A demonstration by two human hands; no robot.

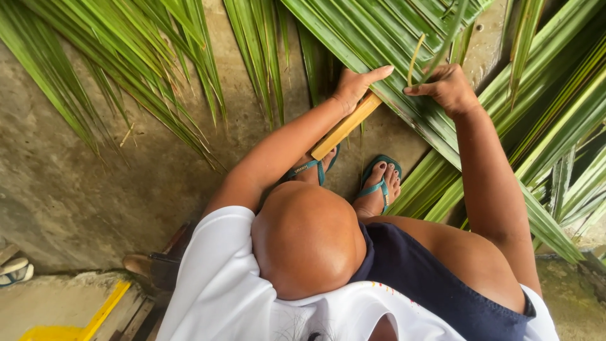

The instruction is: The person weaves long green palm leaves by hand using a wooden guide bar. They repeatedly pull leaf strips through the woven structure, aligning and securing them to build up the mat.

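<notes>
Both hands press on woven palm fronds, left hand flat, right hand pinching a leaflet.

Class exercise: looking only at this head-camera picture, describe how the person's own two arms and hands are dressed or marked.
Both arms are bare from a short white sleeve downward. The left hand and right hand wear no gloves; no rings, watch or bracelets show.
</notes>
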